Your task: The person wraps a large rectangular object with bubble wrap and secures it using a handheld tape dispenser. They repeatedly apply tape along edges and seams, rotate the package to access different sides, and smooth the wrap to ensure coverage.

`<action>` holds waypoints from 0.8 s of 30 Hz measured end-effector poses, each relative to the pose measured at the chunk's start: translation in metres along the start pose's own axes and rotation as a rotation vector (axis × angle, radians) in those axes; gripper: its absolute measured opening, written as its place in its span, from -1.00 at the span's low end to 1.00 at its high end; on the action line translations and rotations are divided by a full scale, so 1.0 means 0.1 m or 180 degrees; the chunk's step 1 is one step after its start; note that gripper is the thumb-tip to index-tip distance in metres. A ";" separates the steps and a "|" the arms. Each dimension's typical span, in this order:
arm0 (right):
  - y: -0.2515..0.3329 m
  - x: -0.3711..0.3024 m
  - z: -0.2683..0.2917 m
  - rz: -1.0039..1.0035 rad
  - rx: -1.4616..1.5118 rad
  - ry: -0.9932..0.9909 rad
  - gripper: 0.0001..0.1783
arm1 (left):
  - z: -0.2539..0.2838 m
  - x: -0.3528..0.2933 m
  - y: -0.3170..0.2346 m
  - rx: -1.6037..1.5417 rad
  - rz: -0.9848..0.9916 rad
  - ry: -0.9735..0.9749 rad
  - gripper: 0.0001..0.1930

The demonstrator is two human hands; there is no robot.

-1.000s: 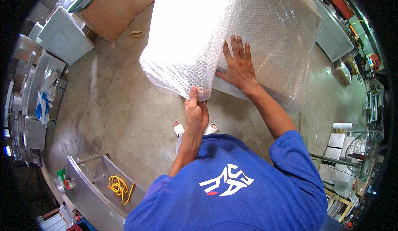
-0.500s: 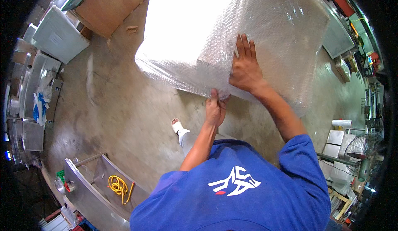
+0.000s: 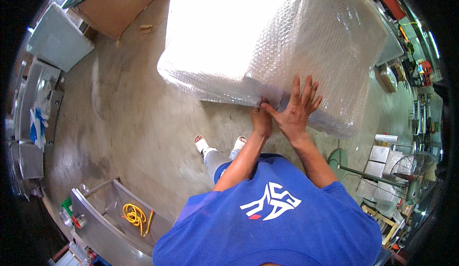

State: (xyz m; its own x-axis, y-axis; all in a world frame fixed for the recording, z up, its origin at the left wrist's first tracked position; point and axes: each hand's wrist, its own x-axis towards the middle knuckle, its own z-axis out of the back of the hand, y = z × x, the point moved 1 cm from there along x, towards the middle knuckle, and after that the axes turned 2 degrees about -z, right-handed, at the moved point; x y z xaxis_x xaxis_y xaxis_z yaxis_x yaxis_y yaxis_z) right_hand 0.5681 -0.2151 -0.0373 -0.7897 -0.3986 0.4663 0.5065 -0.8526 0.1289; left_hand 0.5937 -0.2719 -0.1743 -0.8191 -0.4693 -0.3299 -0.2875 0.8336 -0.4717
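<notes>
Clear bubble wrap (image 3: 330,60), large and boxy, directly before the person. Left hand (image 3: 261,123): fingers apparently pinching its near edge. Right hand (image 3: 294,117): fingers spread over it, contact uncertain. Apparent step: securing that edge; next move calls for steady tension.

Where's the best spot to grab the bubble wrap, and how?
I'd grip the bubble wrap by its near lower edge, coming from the side where the left hand already reaches it. It looks like a thin, bendy sheet, so pinching between thumb and fingers should work better than an open palm, like the spread right hand beside it.
</notes>
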 end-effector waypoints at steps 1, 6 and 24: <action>0.04 -0.03 -0.05 -0.0187 -0.0024 -0.0097 0.35 | 0.02 -0.01 0.00 0.0334 0.0124 -0.0123 -0.64; 0.01 -0.19 -0.26 -0.0348 -0.0005 -0.0525 0.27 | 0.16 0.06 -0.02 0.0373 0.0753 -0.0312 -0.71; 0.00 -0.14 -0.12 -0.0244 -0.0499 -0.0458 0.11 | 0.38 0.46 -0.82 0.2669 0.0995 0.0657 -0.80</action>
State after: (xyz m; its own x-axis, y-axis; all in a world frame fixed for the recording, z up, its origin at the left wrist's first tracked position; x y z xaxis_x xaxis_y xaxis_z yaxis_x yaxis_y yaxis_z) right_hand 0.5749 -0.2135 -0.0538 -0.7608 -0.2878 0.5817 0.3779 -0.9251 0.0365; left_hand 0.5981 -0.3728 -0.1820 -0.8946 -0.1296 -0.4278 0.3502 0.3915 -0.8509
